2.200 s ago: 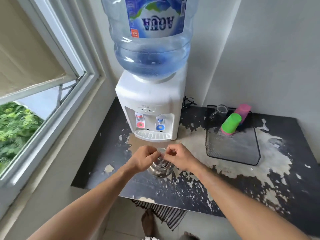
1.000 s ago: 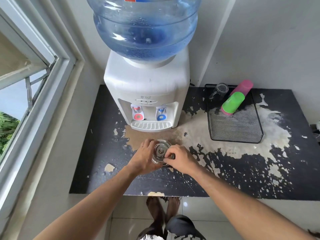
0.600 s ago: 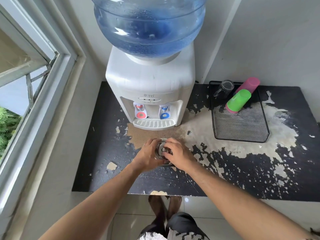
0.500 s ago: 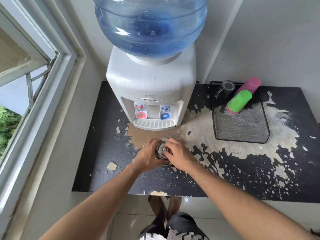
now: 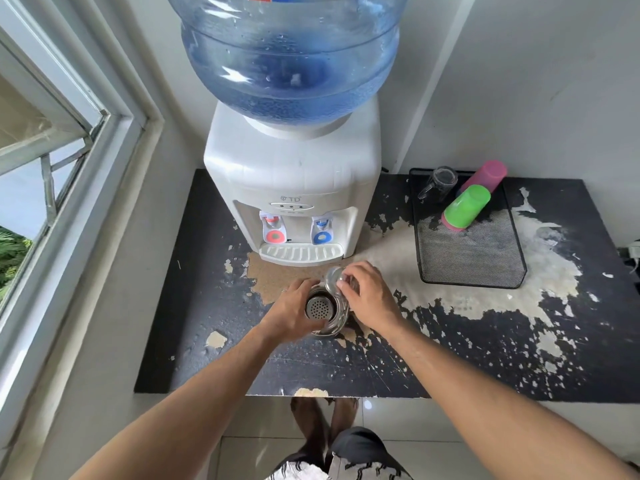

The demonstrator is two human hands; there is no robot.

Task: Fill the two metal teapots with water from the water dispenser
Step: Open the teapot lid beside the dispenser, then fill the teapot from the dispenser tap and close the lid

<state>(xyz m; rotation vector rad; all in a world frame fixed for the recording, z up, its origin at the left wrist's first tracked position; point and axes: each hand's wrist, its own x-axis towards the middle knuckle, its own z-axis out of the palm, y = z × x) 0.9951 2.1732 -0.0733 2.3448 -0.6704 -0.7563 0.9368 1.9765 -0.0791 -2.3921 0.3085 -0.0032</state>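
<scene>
Steel teapot sat just near of the water dispenser, left hand wrapped round its body. Right hand fingers pinched the lid, tilted up off the strainer.

Bright daylight enters from the window at nine o'clock; shadows are soft, the picture sharp, and the edges bend outward.

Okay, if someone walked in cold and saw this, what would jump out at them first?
Probably the big blue water bottle on the white water dispenser at the back of the peeling black table. In front of it, the left hand steadies a metal teapot while the right hand tips its lid open. On the right, green and pink cups lie in a mesh tray.
</scene>
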